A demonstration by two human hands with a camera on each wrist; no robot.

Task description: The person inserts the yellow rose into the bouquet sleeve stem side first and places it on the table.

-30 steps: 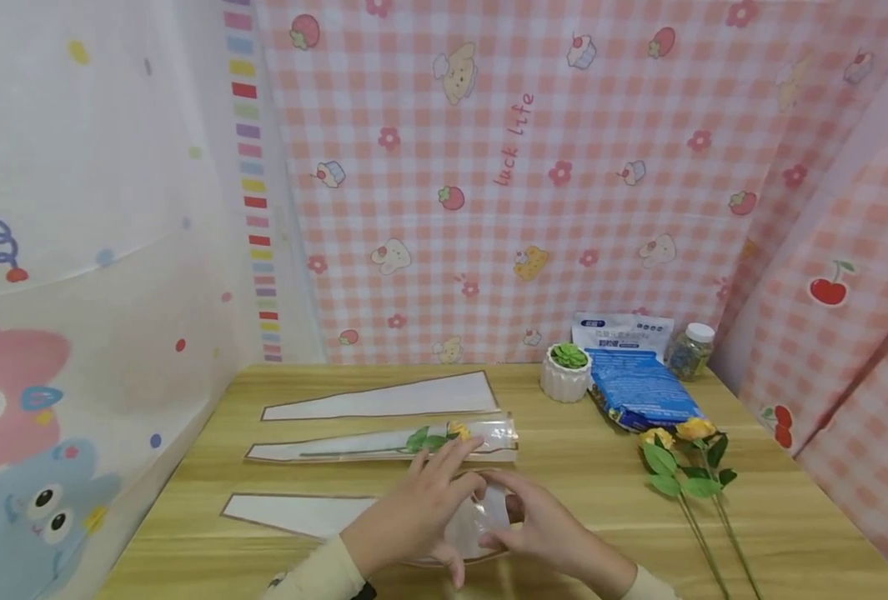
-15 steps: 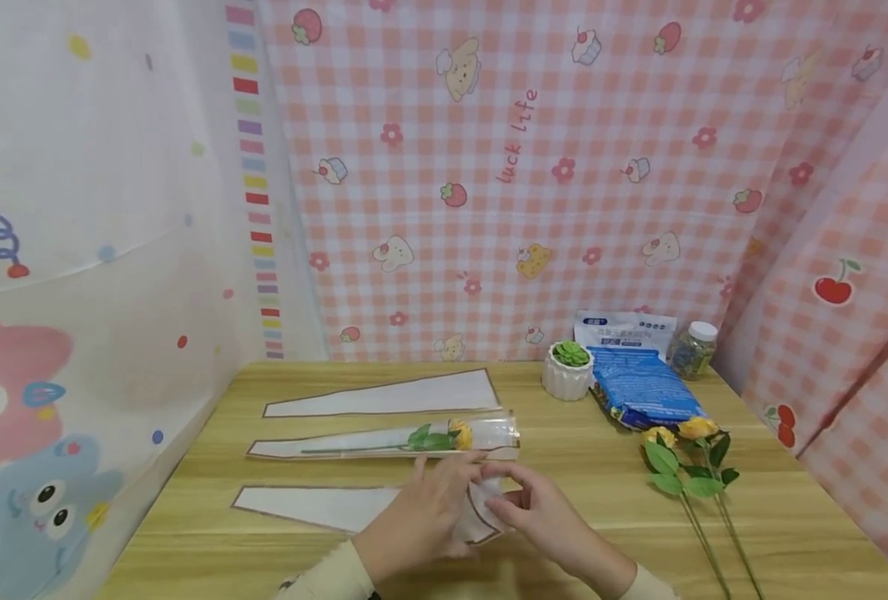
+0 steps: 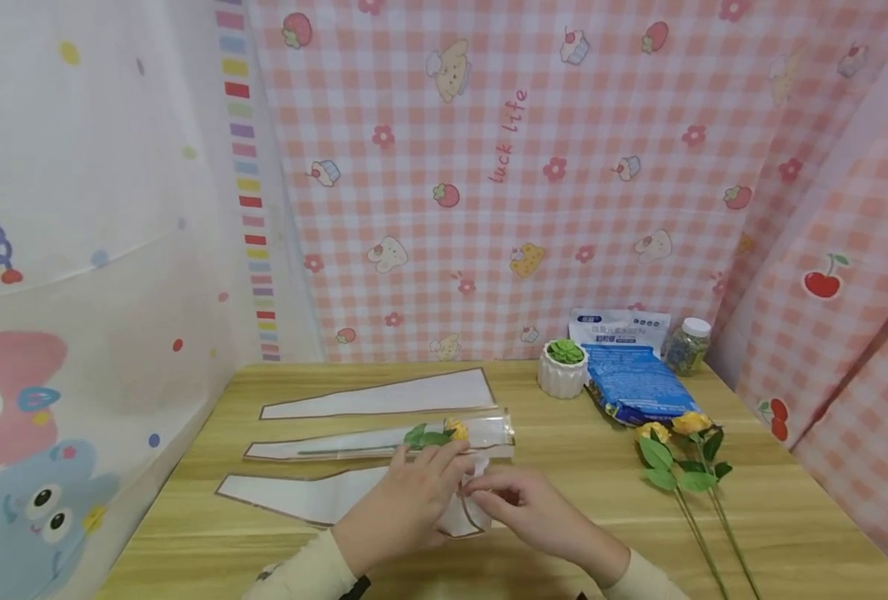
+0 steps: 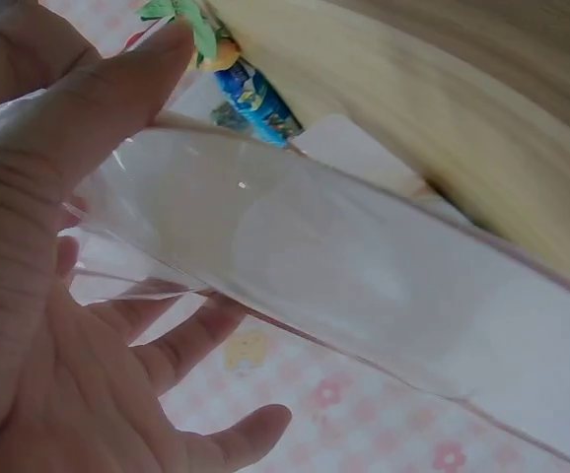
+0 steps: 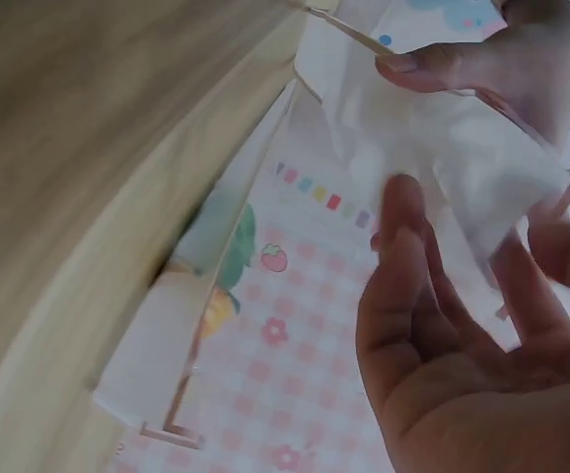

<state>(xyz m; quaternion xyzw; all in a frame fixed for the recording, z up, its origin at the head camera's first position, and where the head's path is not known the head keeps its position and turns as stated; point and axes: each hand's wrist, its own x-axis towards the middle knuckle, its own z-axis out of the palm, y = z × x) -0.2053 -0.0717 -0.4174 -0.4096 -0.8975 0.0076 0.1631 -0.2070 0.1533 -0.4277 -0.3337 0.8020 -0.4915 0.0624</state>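
Observation:
A clear-fronted, white-backed flower sleeve [image 3: 293, 496] with a brown edge lies between my hands, its narrow end pointing left. My left hand [image 3: 409, 504] holds its wide part; in the left wrist view the thumb [image 4: 98, 108] lies along one edge while the other fingers spread below. At the mouth, my right hand [image 3: 537, 512] pinches the film between thumb and bent fingers. The right wrist view has the white mouth of the sleeve [image 5: 443, 148] bulging between both hands. Just behind lies a second sleeve [image 3: 331, 446] with a yellow rose [image 3: 456, 430] inside.
A third, flat sleeve [image 3: 398, 396] lies farther back. Two yellow roses [image 3: 672, 454] with long stems lie at the right. Behind them stand a potted succulent [image 3: 564, 371], a blue-and-white bag [image 3: 634, 379] and a lidded jar [image 3: 689, 346], near the checked cloth [image 3: 413, 208].
My right hand's fingers have come together from a spread grip at the mouth and shifted slightly left. The sleeve's mouth, widely rounded before, is now narrower, and its narrow end has risen slightly.

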